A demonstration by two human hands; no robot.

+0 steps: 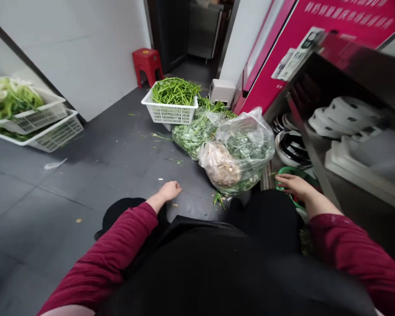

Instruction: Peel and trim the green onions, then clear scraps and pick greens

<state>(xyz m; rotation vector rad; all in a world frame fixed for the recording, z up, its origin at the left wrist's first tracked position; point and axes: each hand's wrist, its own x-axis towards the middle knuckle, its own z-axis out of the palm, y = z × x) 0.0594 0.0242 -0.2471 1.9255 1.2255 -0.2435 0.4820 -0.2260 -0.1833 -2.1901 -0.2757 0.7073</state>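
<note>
My left hand (170, 190) hangs over the grey floor with its fingers curled; whether anything small is inside them is hidden. On the right, my right hand (292, 184) reaches over a green basket (285, 170) beside the metal shelf, its fingers stretched out and slightly apart. Clear plastic bags of leafy greens (250, 142) stand on the floor between and beyond my hands. A smaller bag with pale brownish contents (222, 166) leans against them. Behind, long green stalks (176, 91) fill a white basket (171, 114).
White baskets (57, 136) of leafy vegetables sit at the far left. A red stool (148, 61) stands near the doorway. The metal shelf (312, 149) at the right holds white containers (345, 116). Scraps lie on the floor (112, 175).
</note>
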